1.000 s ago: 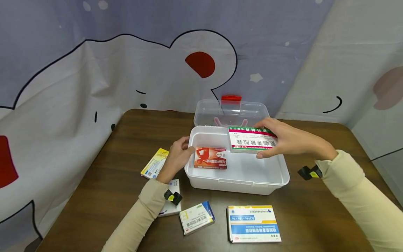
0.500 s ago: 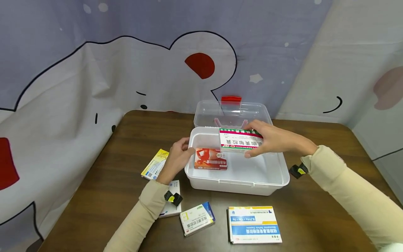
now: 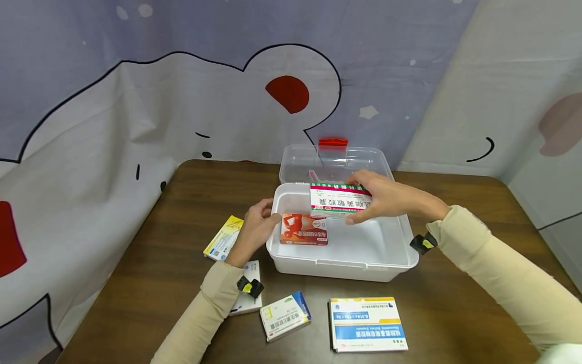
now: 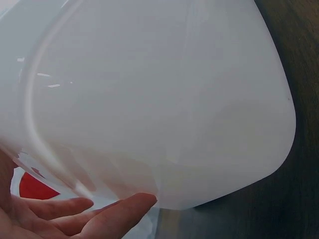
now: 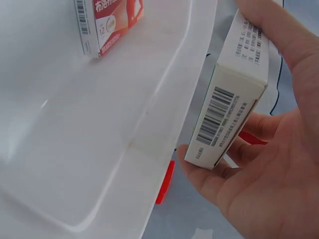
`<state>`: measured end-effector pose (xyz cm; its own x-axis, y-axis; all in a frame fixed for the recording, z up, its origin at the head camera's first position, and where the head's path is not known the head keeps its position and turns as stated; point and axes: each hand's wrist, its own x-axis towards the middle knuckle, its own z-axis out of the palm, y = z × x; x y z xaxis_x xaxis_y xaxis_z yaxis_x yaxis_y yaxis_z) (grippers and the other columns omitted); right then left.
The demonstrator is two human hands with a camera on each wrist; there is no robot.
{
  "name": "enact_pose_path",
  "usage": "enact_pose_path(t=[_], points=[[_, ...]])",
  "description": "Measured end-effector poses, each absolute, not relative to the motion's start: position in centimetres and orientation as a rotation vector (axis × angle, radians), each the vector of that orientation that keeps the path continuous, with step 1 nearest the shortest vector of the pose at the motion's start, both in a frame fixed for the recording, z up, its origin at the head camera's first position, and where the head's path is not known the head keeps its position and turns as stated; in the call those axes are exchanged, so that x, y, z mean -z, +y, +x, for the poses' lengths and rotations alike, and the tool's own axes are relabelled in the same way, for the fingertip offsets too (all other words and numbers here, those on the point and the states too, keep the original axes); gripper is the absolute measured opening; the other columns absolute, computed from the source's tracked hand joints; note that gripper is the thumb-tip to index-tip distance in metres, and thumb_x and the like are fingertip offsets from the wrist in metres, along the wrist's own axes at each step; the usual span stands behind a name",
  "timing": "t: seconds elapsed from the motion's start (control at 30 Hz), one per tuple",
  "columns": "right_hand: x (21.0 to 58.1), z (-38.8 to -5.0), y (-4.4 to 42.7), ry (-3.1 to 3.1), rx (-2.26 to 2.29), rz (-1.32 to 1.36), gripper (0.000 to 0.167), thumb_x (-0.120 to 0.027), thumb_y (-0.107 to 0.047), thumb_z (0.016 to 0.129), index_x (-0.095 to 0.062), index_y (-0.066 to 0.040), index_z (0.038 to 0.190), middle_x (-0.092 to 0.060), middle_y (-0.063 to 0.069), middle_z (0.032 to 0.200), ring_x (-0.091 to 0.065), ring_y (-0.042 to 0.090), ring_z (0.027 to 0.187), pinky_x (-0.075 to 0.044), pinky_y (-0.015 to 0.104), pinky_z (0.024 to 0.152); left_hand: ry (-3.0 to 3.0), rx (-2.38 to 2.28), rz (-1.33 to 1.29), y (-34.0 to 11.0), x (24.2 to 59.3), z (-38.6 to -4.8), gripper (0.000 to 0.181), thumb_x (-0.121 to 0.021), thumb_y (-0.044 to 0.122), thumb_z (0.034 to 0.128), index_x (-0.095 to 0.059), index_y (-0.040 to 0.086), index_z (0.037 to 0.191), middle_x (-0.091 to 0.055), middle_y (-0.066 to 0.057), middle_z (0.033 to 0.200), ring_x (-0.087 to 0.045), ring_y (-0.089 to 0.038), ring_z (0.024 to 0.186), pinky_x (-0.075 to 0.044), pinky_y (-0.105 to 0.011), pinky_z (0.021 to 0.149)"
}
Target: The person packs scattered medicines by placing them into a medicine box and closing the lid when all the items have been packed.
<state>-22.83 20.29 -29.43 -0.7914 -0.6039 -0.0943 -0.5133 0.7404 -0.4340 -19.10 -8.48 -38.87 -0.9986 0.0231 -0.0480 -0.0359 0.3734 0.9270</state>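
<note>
Right hand (image 3: 386, 198) grips carton (image 3: 337, 199) (barcode (image 5: 215, 117): right-wrist view only); left hand (image 3: 257, 225) holds bin (image 3: 318, 268).

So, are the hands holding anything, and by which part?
Right hand: the flat white, magenta and green cardboard box, by its opposite long sides. Left hand: touching the left end of the rectangular white plastic bin; whether it grips is unclear.

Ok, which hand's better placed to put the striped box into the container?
Right hand, likely: it grips the striped box near the far rim of the white container. The left hand holds the container's left rim instead.
</note>
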Motion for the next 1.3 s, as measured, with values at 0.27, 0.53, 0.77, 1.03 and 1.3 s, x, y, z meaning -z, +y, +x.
enact_pose_path(t=[0.27, 0.53, 0.77, 1.03, 1.3], points=[[30.4, -22.9, 19.4, 2.702, 0.524, -0.897, 0.082, -0.076, -0.055, 0.063, -0.044, -0.011, 0.123, -0.048, 0.0, 0.107, -0.044, 0.016, 0.094, -0.04, 0.031, 0.076, 2.556, -1.743, -0.001, -8.5, 38.9, -19.1, 0.041, -0.053, 0.012, 0.0854, -0.051, 0.003, 0.125, -0.066, -0.015, 0.103, -0.063, -0.024, 0.089, -0.051, -0.04, 0.079], [30.8, -22.9, 18.4, 2.68, 0.485, -0.872, 0.078, -0.078, -0.049, 0.063, -0.045, -0.01, 0.123, -0.047, 0.005, 0.11, -0.038, 0.029, 0.118, -0.038, 0.044, 0.091, 2.546, -1.719, -0.031, -8.4, 38.8, -19.1, 0.041, -0.053, 0.014, 0.0865, -0.05, 0.006, 0.127, -0.064, -0.015, 0.108, -0.061, -0.025, 0.092, -0.05, -0.041, 0.082], [31.7, -22.8, 17.9, 2.671, 0.383, -0.857, 0.077, -0.08, -0.044, 0.064, -0.043, -0.009, 0.122, -0.047, 0.004, 0.107, -0.044, 0.02, 0.097, -0.041, 0.036, 0.082, 2.518, -1.727, -0.043, -8.3, 38.8, -19.1, 0.043, -0.053, 0.015, 0.0873, -0.047, 0.005, 0.129, -0.062, -0.016, 0.112, -0.061, -0.027, 0.095, -0.05, -0.042, 0.084], [32.3, -22.4, 17.7, 2.66, 0.228, -0.757, 0.074, -0.082, -0.036, 0.063, -0.042, -0.007, 0.119, -0.047, 0.006, 0.105, -0.047, 0.021, 0.092, -0.043, 0.034, 0.08, 2.522, -1.719, -0.049, -8.3, 38.8, -19.0, 0.044, -0.053, 0.015, 0.0876, -0.047, 0.006, 0.13, -0.062, -0.016, 0.113, -0.061, -0.027, 0.096, -0.05, -0.043, 0.084], [32.6, -22.0, 17.6, 2.651, 0.083, -0.691, 0.086, -0.085, -0.033, 0.059, -0.042, 0.0, 0.125, -0.046, 0.013, 0.112, -0.045, 0.026, 0.099, -0.042, 0.042, 0.089, 2.53, -1.726, -0.02, -8.3, 38.9, -19.1, 0.045, -0.052, 0.014, 0.087, -0.046, 0.004, 0.13, -0.063, -0.018, 0.111, -0.062, -0.026, 0.095, -0.05, -0.042, 0.084]])
